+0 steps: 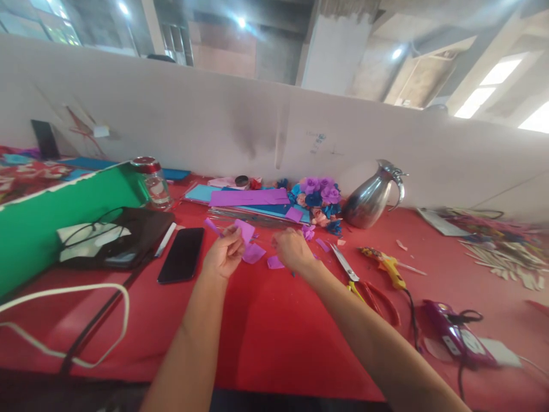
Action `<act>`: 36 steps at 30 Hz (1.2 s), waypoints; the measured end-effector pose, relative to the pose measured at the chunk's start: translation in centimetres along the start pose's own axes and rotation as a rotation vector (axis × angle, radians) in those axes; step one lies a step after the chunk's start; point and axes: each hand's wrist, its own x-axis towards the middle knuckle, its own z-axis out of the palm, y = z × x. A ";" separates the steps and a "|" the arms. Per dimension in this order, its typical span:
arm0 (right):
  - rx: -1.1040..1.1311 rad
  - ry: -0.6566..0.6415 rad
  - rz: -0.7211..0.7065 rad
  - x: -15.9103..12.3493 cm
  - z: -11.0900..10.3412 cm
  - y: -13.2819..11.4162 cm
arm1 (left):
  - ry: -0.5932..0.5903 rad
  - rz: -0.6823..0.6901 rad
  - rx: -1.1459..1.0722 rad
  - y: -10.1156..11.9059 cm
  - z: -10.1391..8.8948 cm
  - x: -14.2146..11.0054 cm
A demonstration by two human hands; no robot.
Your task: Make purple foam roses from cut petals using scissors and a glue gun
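Between the thumb and fingers of my left hand [223, 254] is a piece of purple paper [244, 230], held above the red table. My right hand [292, 249] is a little to the right, its fingers curled; whether anything is in them is hidden. Below the hands lie loose purple paper pieces [254, 253], and one small scrap [275, 262] sits just left of my right wrist. Behind them, a purple paper strip [249, 198] rests on stacked blue sheets [195, 193]. Purple, blue and pink paper flowers [319, 191] are bunched at the back.
Scissors [346, 266] and a yellow glue gun [388, 268] lie right of my right arm, near a purple power strip [458, 335]. A metal jug [369, 197] stands behind. On the left are a phone [180, 256], a glass jar [156, 186] and a green panel [77, 220].
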 end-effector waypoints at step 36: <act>1.745 0.513 0.487 -5.7 1.6 5.7 | -0.220 -0.021 0.679 -6.9 2.8 -1.6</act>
